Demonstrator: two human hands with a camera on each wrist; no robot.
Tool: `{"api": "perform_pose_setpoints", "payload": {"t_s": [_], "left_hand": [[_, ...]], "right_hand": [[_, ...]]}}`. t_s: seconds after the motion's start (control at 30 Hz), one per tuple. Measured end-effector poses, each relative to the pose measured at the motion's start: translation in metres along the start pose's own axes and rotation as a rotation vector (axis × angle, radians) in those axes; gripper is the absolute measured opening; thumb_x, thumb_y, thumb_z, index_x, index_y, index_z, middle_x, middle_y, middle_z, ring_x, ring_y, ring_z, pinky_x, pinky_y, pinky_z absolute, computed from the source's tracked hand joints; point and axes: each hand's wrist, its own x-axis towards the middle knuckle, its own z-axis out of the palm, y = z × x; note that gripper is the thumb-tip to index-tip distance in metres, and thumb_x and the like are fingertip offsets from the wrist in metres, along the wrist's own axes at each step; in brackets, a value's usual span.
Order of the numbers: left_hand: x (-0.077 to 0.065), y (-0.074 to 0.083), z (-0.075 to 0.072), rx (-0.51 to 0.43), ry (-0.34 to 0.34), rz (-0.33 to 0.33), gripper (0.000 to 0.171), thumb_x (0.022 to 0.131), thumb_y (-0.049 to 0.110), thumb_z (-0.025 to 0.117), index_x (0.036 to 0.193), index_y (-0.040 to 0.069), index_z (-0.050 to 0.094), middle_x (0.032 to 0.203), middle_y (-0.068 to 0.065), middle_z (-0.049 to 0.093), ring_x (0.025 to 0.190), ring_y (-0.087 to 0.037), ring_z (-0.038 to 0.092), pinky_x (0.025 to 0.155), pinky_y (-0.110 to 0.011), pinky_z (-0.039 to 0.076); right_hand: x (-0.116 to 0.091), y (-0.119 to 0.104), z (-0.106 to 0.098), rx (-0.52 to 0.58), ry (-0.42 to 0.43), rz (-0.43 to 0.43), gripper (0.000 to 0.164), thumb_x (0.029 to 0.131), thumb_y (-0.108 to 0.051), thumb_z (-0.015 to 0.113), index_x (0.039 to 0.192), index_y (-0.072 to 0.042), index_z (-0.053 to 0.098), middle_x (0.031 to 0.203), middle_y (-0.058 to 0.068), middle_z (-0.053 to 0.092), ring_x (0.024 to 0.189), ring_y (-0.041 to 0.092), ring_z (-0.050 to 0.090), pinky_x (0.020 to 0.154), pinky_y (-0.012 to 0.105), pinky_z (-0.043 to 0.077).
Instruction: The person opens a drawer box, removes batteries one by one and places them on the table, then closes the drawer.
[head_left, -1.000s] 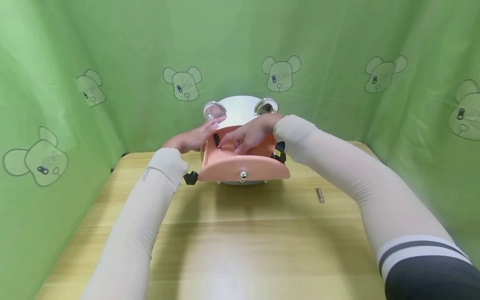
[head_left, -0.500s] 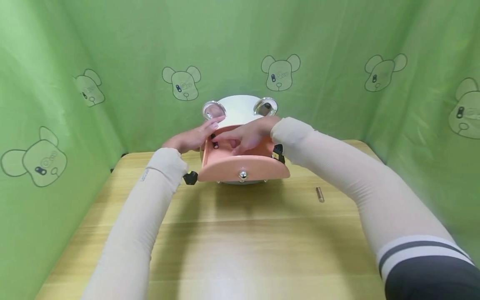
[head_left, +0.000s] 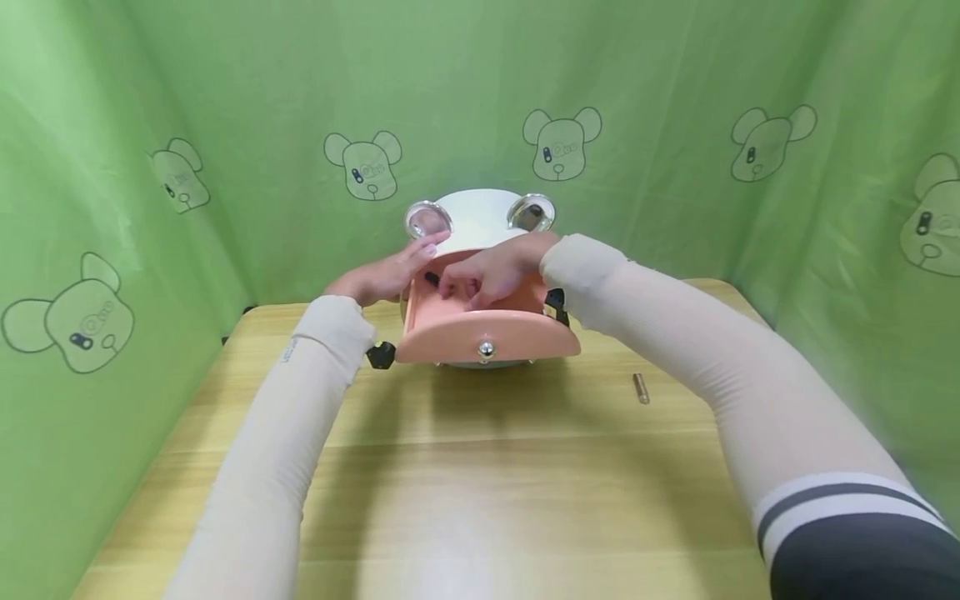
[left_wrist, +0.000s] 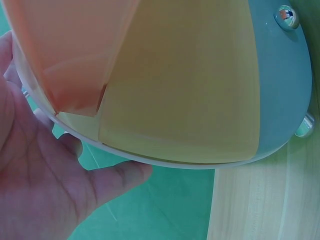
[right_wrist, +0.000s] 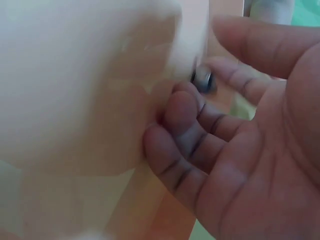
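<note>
A rounded drawer box point(head_left: 480, 218), shaped like an alarm clock with two silver bells, stands with its pink drawer point(head_left: 487, 333) pulled out. My left hand point(head_left: 382, 277) rests on the box's left side, fingers extended near the left bell; in the left wrist view, the thumb lies along the rim. Inside the drawer is my right hand point(head_left: 498, 273), fingers bent and thumb apart. Beside its index finger lies a small black cylinder point(head_left: 432, 279). In the right wrist view this cylinder point(right_wrist: 202, 79) shows a shiny round end near the fingertips, with no visible pinch.
A small brown tube point(head_left: 641, 388) lies on the wooden table point(head_left: 480, 500), right of the box. Green curtains point(head_left: 465, 100) with bear drawings enclose the back and sides. The drawer front carries a silver knob point(head_left: 486, 350).
My right index finger first reaches further left across the black cylinder, then draws back and bends. The cylinder shifts and turns slightly at the drawer's left side. My left hand stays put.
</note>
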Motion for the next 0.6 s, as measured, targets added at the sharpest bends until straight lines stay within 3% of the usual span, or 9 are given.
{"api": "perform_pose_setpoints", "payload": {"t_s": [0.13, 0.33, 0.43, 0.6], "left_hand": [[0.0000, 0.0006, 0.0001, 0.012, 0.001, 0.004, 0.055, 0.103, 0.053, 0.018, 0.155, 0.038, 0.006, 0.162, -0.004, -0.008, 0.146, -0.035, 0.003, 0.105, -0.066, 0.028], [-0.0009, 0.0001, 0.0002, -0.001, 0.004, 0.009, 0.055, 0.104, 0.052, 0.018, 0.155, 0.038, 0.007, 0.162, -0.003, -0.007, 0.146, -0.035, 0.005, 0.106, -0.065, 0.027], [-0.0006, -0.0009, -0.0001, -0.005, 0.001, 0.011, 0.055, 0.103, 0.052, 0.018, 0.155, 0.039, 0.007, 0.162, -0.003, -0.007, 0.146, -0.035, 0.006, 0.106, -0.065, 0.028], [0.0006, -0.0013, -0.0003, -0.016, 0.001, 0.003, 0.055, 0.103, 0.053, 0.019, 0.155, 0.039, 0.007, 0.162, -0.005, -0.006, 0.144, -0.036, 0.014, 0.104, -0.063, 0.033]], "right_hand": [[-0.0011, 0.0003, 0.0004, 0.032, 0.001, 0.026, 0.043, 0.093, -0.024, 0.060, 0.132, -0.029, 0.045, 0.121, 0.006, 0.047, 0.112, 0.021, 0.042, 0.096, 0.033, 0.036], [-0.0007, -0.0003, 0.0023, 0.141, 0.015, 0.065, 0.066, 0.089, -0.026, 0.068, 0.142, -0.043, 0.033, 0.119, 0.011, 0.046, 0.110, 0.024, 0.043, 0.094, 0.035, 0.040], [0.0010, 0.0003, 0.0026, 0.134, 0.004, 0.074, 0.072, 0.089, -0.027, 0.068, 0.146, -0.045, 0.028, 0.117, 0.011, 0.046, 0.110, 0.025, 0.044, 0.093, 0.036, 0.042], [0.0028, 0.0026, 0.0009, -0.027, 0.001, 0.011, 0.046, 0.094, -0.028, 0.059, 0.137, -0.032, 0.044, 0.122, 0.003, 0.051, 0.112, 0.020, 0.046, 0.098, 0.033, 0.037]]}}
